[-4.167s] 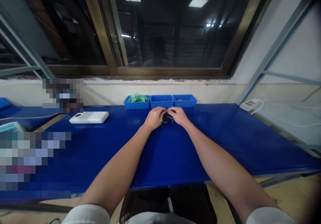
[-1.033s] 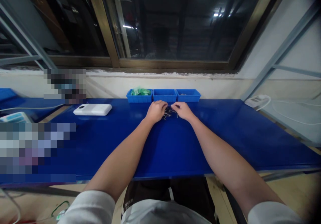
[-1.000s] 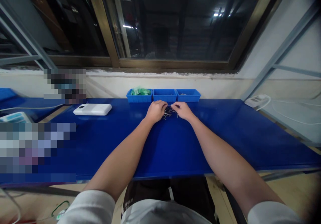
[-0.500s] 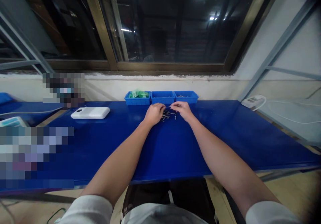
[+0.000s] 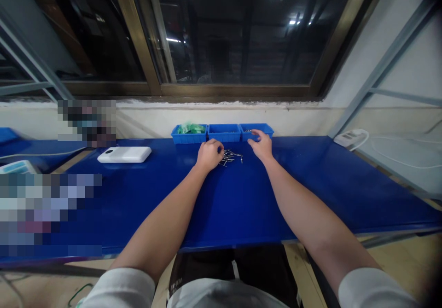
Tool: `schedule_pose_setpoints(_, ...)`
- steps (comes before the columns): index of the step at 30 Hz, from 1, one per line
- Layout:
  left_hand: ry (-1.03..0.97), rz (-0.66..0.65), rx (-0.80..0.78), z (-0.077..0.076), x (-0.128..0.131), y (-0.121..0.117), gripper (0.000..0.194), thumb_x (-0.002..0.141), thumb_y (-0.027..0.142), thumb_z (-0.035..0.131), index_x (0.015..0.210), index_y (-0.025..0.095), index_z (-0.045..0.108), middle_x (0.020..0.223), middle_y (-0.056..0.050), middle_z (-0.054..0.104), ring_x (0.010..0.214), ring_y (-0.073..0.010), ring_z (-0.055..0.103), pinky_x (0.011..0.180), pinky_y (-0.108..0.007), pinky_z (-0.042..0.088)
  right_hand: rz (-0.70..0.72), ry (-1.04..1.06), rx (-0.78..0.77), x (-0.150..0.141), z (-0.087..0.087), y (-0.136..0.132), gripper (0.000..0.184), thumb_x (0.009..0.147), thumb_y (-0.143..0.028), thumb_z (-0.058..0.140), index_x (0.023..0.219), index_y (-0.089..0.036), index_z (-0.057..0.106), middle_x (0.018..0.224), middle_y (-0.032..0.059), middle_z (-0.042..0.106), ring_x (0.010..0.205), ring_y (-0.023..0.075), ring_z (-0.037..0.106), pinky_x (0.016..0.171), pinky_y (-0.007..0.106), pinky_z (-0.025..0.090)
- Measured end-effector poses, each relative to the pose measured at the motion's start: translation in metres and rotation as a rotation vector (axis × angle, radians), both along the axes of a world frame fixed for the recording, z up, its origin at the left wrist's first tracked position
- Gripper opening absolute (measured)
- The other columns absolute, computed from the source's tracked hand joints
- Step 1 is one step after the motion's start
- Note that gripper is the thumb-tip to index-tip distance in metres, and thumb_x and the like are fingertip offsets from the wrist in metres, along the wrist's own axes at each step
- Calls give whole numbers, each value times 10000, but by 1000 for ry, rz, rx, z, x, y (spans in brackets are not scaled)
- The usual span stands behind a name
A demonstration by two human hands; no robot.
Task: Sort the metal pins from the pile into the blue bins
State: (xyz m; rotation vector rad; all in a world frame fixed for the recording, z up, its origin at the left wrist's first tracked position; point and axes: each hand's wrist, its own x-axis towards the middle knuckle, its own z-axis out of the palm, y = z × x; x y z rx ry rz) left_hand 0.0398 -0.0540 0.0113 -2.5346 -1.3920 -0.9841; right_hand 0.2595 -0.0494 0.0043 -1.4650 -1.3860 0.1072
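My left hand (image 5: 209, 156) rests at the left side of a small pile of slim metal pins (image 5: 228, 157) on the blue table. Its thumb and forefinger curl together in a pinch, and what they hold, if anything, is too small to make out. My right hand (image 5: 262, 147) is apart from the pile, in front of the right blue bin (image 5: 266, 135). Its fingers are spread over the bin's near edge, with nothing visible between them. Small metal parts (image 5: 247, 131) lie in that bin. A middle blue bin (image 5: 223, 137) stands beside it, its contents barely visible.
A left blue bin (image 5: 189, 139) holds green plastic packets (image 5: 190, 128). Farther left on the table (image 5: 235, 206) lies a white oblong device (image 5: 125, 154). A white power strip (image 5: 348, 136) with a cable sits at the right. The wall and window rise behind the bins.
Half a second ago both hands met at a thin piece above the pile. My right hand has since moved right and away to the right bin, its fingers parting. My left hand stays near the pile.
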Motion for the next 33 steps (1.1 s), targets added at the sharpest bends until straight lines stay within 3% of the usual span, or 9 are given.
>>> schedule_pose_setpoints(5,23,18,-27,0,-1,-2,117,747,171,519,779,197,628,879,-45,621,806,-184,588,761,-303,446,-66,-55,12,6,-4,7,463,658,-288,597,1108,-181,598,1042,71,642,992,256,489,890,392,407)
schedule_pose_setpoints(11,34,23,-24,-1,-1,0,101,750,173,517,768,198,613,875,-41,614,806,-183,587,751,-296,441,-16,-77,-57,9,-6,10,603,634,-320,638,1213,-175,545,1156,86,592,1109,278,424,967,410,354)
schedule_pose_setpoints(14,43,57,-44,0,-1,-1,75,756,218,536,791,195,599,890,-44,610,824,-186,587,760,-294,439,53,-91,-123,8,-7,10,736,602,-307,673,1300,-206,463,1313,80,482,1201,290,357,1001,426,316)
schedule_pose_setpoints(17,56,112,-102,1,-1,-2,185,772,342,553,866,187,584,909,-59,608,844,-205,590,766,-309,440,64,-108,-82,7,-8,9,725,606,-280,666,1300,-229,461,1381,67,407,1232,286,334,1014,437,295)
schedule_pose_setpoints(21,83,106,-200,-4,-3,-1,443,795,524,488,1056,172,552,1047,-95,603,953,-238,578,827,-336,432,65,-154,-6,4,-8,7,570,624,-255,640,1185,-189,565,1230,93,544,1139,263,439,986,432,321)
schedule_pose_setpoints(26,134,20,-292,-12,-4,2,620,838,607,334,1230,152,485,1282,-130,507,1193,-256,454,984,-355,340,215,-208,-107,-5,-9,1,222,643,-265,625,843,-188,682,838,45,641,807,192,560,798,350,429)
schedule_pose_setpoints(30,189,-11,-367,-17,-4,6,677,851,626,255,1291,147,442,1377,-143,411,1300,-270,324,1049,-405,254,367,-304,-172,-15,-8,-5,194,625,-279,658,794,-187,682,758,22,611,709,149,546,694,287,421)
schedule_pose_setpoints(33,217,-22,-392,-18,-4,8,692,853,629,232,1321,152,411,1403,-149,371,1320,-284,286,1059,-449,221,383,-319,-198,-18,-8,-8,212,629,-296,665,810,-188,681,753,16,606,665,131,535,655,270,410)
